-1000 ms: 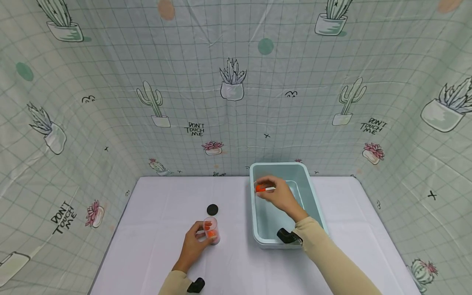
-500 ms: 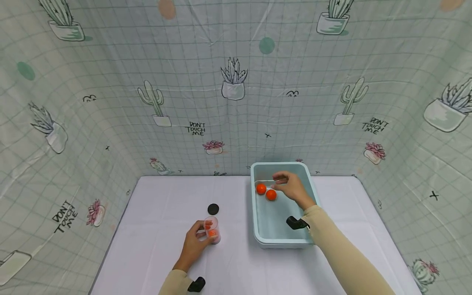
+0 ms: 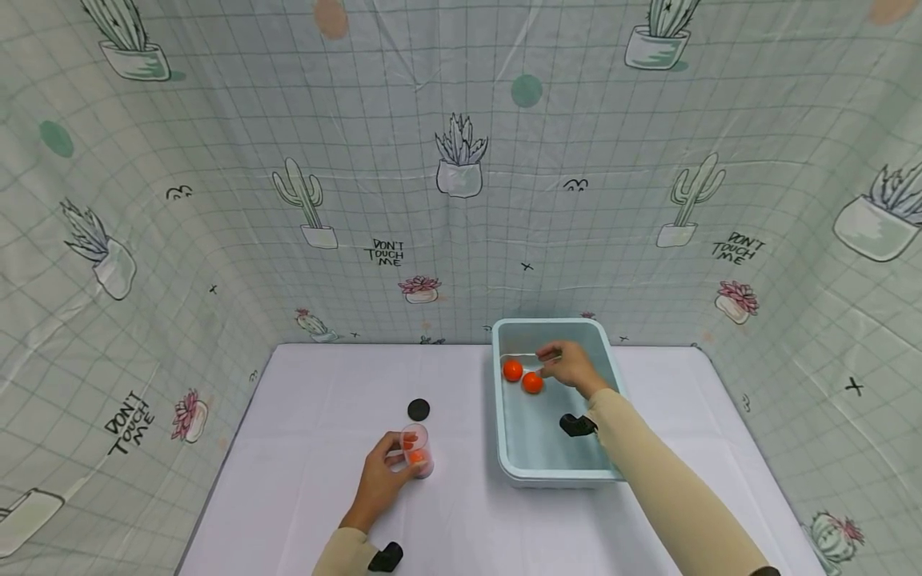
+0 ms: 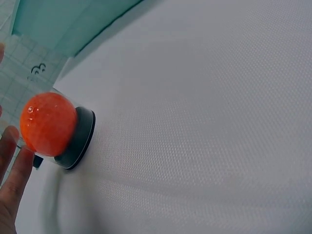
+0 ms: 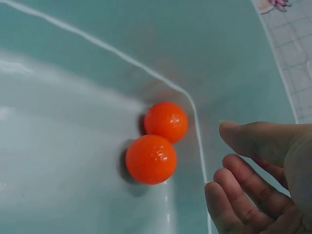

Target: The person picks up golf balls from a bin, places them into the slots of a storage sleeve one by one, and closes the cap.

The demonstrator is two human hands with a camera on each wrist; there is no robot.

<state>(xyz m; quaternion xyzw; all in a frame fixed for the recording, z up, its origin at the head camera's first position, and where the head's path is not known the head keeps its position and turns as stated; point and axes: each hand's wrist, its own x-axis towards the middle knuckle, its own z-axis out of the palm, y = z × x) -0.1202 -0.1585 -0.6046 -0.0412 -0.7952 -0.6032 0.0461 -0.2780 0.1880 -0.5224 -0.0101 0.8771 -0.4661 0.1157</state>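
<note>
My left hand [image 3: 383,478] grips a clear plastic tube [image 3: 424,442] standing on the table. Inside the tube, near its dark base [image 4: 80,139], an orange ball [image 4: 48,124] shows in the left wrist view. Over the pale blue bin [image 3: 507,448], my right hand [image 3: 574,370] is held with its thumb and fingers apart and nothing between them. Two more orange balls, one farther back [image 3: 512,370] and one nearer [image 3: 532,382], lie touching each other in the bin's far left part. The right wrist view has a gap between the fingertips [image 5: 213,187] and both balls.
A round black lid-like disc [image 3: 418,410] lies on the white tablecloth [image 3: 302,448], just behind the tube. The bin's raised walls surround the right hand's area. A printed curtain [image 3: 461,264] hangs behind and along both sides of the table.
My right hand was around an orange ball at the bin's left side. It has released it, drawn away to the right, then dipped slightly. The left hand keeps its hold on the tube.
</note>
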